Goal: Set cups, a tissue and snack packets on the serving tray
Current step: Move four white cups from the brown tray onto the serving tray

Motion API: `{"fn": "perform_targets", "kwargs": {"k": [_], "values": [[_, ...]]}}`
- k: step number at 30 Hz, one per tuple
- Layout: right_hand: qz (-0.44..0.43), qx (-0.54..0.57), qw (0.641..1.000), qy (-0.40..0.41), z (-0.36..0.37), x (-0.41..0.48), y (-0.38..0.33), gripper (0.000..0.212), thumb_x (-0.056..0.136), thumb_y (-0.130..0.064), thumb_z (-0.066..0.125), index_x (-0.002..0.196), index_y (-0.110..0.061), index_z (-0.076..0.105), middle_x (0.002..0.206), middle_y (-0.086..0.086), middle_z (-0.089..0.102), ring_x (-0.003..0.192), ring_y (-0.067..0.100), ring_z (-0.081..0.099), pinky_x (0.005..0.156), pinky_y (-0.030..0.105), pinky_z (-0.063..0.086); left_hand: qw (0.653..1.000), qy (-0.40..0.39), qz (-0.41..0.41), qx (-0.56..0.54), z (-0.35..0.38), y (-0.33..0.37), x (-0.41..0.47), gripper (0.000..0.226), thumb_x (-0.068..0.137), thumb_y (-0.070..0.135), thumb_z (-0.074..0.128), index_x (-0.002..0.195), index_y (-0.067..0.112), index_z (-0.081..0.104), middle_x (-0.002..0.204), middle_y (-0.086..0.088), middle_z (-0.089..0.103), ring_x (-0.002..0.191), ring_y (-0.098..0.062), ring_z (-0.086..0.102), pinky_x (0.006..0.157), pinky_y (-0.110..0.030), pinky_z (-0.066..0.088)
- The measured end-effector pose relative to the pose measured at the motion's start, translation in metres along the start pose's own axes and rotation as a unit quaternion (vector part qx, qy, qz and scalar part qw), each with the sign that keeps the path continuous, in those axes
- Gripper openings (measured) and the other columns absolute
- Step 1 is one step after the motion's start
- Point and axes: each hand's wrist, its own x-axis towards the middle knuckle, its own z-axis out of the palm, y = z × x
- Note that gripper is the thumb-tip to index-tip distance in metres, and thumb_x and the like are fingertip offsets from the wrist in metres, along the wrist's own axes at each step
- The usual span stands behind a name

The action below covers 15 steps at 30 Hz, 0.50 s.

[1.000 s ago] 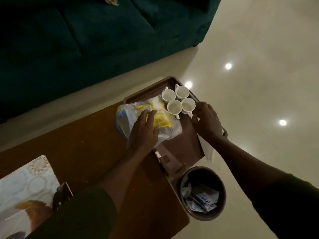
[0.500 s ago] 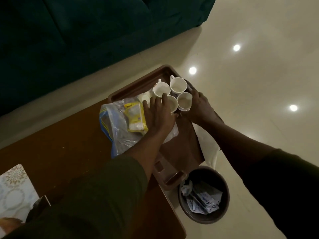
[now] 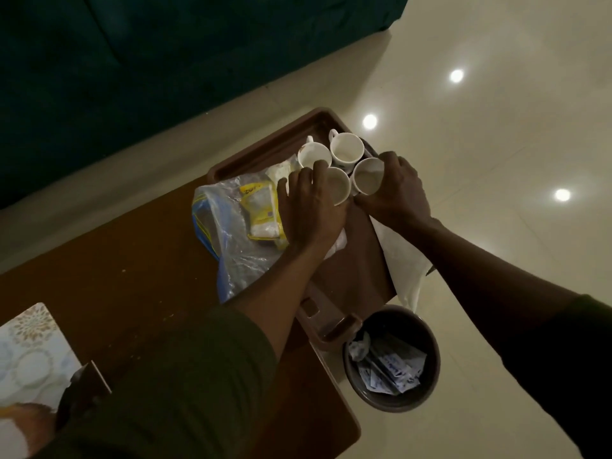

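Dark green sofa (image 3: 132, 77) far left. Brown table (image 3: 132, 276) near left. Brown serving tray (image 3: 357, 270) on table's right end, overhanging edge. Round bin (image 3: 427, 376) on floor, near right of tray, paper scraps inside. Clear bag of snack packets (image 3: 238, 233) on tray's left side. White tissue (image 3: 400, 270) hangs off tray's right edge. 4 white cups (image 3: 344, 149) clustered at tray's far end. Left hand (image 3: 311, 210) curled around near-left cup (image 3: 337, 188). Right hand (image 3: 397, 190) clasps near-right cup (image 3: 366, 175).

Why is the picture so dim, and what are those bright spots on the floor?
Head view: the room is dimly lit, so the sofa and sleeves go nearly black; the spots are glare on the glossy floor; the white cups stay readable.
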Motion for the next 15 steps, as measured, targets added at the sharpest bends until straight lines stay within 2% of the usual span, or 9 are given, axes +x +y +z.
{"fn": "perform_targets", "kwargs": {"k": [4,7,11,15], "values": [[-0.016,0.000,1.000,0.004,-0.014,-0.001,-0.045,0.071,0.066,-0.045,0.076,0.117,-0.004,0.049,0.113,0.016,0.060,0.098,0.032,0.058,0.069,0.033,0.039,0.997,0.017,-0.021,-0.068,-0.042,-0.024,-0.003,0.058,0.077,0.048,0.063,0.126,0.019,0.052,0.116,-0.003,0.064,0.103,-0.023,0.060,0.080,-0.039,0.050],[-0.038,0.004,0.999,0.000,-0.008,-0.005,-0.093,0.069,0.064,-0.036,0.079,0.119,-0.007,0.048,0.118,0.014,0.058,0.103,0.031,0.057,0.072,0.030,0.038,0.990,0.012,-0.058,-0.129,-0.079,-0.058,-0.015,0.061,0.074,0.042,0.068,0.129,0.025,0.046,0.126,0.003,0.058,0.103,-0.021,0.062,0.070,-0.039,0.055],[-0.078,0.016,0.997,-0.023,0.027,-0.029,-0.175,0.065,0.063,-0.027,0.078,0.117,-0.007,0.048,0.117,0.018,0.057,0.105,0.037,0.055,0.074,0.032,0.036,0.983,0.032,-0.112,-0.144,-0.126,-0.132,-0.053,0.071,0.073,0.034,0.073,0.136,0.022,0.043,0.134,-0.004,0.054,0.112,-0.025,0.058,0.081,-0.034,0.050],[-0.127,0.016,0.989,-0.070,0.070,-0.073,-0.255,0.066,0.065,-0.029,0.081,0.118,-0.007,0.048,0.118,0.019,0.057,0.106,0.038,0.054,0.074,0.036,0.040,0.970,0.050,-0.191,-0.139,-0.181,-0.217,-0.100,0.070,0.076,0.037,0.073,0.136,0.024,0.042,0.134,-0.004,0.053,0.111,-0.026,0.059,0.082,-0.034,0.052]]}}
